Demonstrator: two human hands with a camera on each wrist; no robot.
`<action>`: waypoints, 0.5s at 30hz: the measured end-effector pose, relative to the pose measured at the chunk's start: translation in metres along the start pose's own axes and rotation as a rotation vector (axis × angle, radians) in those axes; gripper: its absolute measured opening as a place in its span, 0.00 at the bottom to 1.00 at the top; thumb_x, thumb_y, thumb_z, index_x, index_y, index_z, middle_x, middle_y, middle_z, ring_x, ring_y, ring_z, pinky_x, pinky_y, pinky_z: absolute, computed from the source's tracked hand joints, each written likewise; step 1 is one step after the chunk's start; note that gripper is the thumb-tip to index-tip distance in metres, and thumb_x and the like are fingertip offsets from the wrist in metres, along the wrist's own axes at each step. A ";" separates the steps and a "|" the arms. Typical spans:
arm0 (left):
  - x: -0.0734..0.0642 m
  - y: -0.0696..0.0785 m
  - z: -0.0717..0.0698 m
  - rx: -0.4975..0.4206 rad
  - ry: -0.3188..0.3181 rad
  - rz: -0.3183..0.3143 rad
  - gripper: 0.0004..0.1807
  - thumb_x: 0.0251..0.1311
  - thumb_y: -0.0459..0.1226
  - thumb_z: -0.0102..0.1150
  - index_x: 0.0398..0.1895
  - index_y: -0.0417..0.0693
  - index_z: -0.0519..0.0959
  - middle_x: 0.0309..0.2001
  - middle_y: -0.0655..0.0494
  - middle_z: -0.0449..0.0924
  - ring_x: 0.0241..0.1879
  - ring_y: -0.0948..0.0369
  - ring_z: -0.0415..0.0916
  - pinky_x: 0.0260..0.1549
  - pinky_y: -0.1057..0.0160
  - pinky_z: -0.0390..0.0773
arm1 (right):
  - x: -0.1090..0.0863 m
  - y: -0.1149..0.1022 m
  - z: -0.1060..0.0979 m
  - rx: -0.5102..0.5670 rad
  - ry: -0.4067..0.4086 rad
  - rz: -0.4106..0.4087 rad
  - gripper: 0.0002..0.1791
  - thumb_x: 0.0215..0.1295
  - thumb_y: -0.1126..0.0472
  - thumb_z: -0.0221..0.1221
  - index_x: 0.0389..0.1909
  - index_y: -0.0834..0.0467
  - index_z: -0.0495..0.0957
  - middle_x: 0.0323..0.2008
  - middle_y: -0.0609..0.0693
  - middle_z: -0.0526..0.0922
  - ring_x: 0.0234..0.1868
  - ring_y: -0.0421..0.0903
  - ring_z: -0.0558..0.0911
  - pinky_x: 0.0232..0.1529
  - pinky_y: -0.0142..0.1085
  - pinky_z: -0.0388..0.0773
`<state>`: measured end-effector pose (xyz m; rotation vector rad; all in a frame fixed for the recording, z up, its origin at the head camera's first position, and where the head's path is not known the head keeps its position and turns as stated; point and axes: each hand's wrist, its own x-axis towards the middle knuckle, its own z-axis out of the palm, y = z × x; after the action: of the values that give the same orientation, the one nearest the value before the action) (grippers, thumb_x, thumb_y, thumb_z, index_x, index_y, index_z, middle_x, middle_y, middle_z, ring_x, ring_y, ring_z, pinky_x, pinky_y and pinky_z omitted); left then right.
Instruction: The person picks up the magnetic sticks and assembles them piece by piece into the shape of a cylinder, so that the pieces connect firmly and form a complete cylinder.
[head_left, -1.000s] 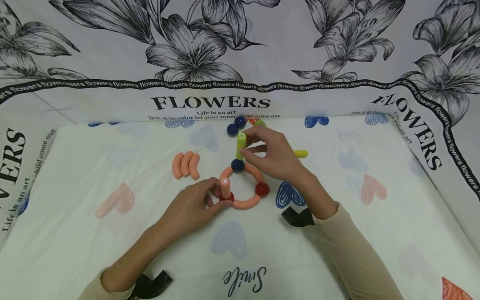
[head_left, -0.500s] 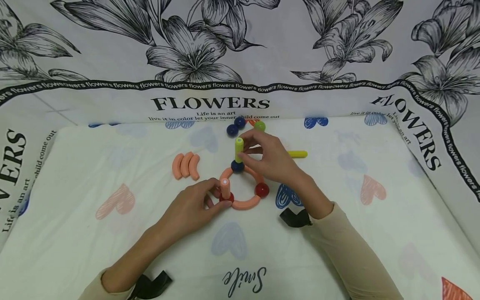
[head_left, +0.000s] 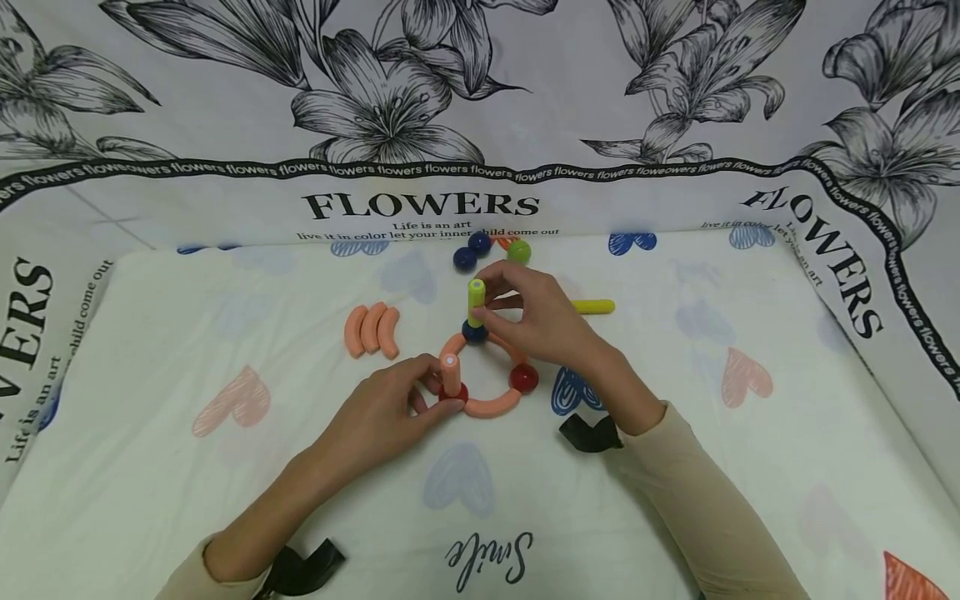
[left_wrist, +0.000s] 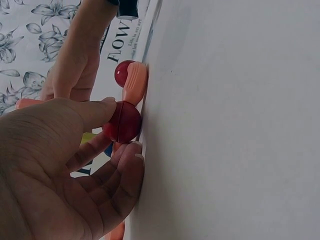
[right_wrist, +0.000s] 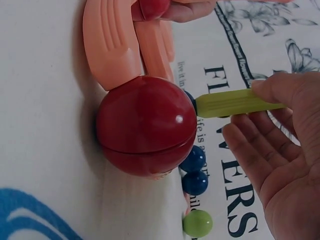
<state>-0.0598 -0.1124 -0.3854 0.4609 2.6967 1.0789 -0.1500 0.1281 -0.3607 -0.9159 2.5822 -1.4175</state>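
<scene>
With the right hand (head_left: 536, 317), pinching a yellow-green stick (head_left: 476, 300) between thumb and fingertips, the palm otherwise loosely open; with the left hand (head_left: 386, 408), gripping a red ball (left_wrist: 124, 122) between thumb and fingers, at the foot of an upright orange stick (head_left: 450, 375). Long axis of the yellow-green stick close to vertical, top end showing above the right thumb, lower end down at a blue ball (head_left: 473, 335). Just below the right fingertips, that blue ball, so nearer the right hand; from the left hand, ahead and a little to the right, at the far corner of a ring with curved orange pieces (head_left: 492, 407). Likely to matter most: the lower end lined up squarely over the blue ball. In the head view, apparently touching; in the right wrist view, largely masked at the joint by a second red ball (right_wrist: 145, 125), so cannot tell whether firmly seated or merely resting. To the right of the right hand, a yellow stick (head_left: 594, 307) lying flat, crosswise to the held one; just beyond the right fingers, two loose blue balls (head_left: 465, 260) and a green ball (head_left: 519, 251); ahead of the left hand, three loose orange curves (head_left: 369, 330) side by side.
</scene>
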 end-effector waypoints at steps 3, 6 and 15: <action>0.000 0.000 0.000 -0.006 0.000 0.003 0.14 0.63 0.50 0.75 0.49 0.65 0.82 0.39 0.68 0.84 0.32 0.69 0.78 0.34 0.68 0.78 | 0.000 0.000 0.000 0.000 0.003 0.000 0.19 0.69 0.65 0.69 0.57 0.60 0.77 0.49 0.52 0.86 0.52 0.46 0.89 0.57 0.36 0.86; 0.000 -0.001 0.000 -0.009 0.001 0.010 0.14 0.63 0.50 0.75 0.48 0.65 0.82 0.39 0.67 0.83 0.32 0.69 0.78 0.34 0.68 0.78 | 0.000 0.001 0.001 0.002 0.007 0.001 0.18 0.68 0.66 0.69 0.57 0.60 0.78 0.48 0.52 0.86 0.51 0.46 0.89 0.56 0.37 0.87; -0.002 0.000 -0.001 -0.002 0.006 0.017 0.14 0.63 0.50 0.75 0.48 0.64 0.81 0.39 0.67 0.83 0.32 0.67 0.78 0.34 0.68 0.78 | -0.001 -0.002 0.000 0.002 0.002 0.003 0.18 0.69 0.65 0.69 0.57 0.60 0.78 0.49 0.52 0.87 0.53 0.47 0.89 0.56 0.36 0.87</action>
<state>-0.0586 -0.1134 -0.3851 0.4812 2.7012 1.0894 -0.1482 0.1279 -0.3593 -0.9100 2.5819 -1.4212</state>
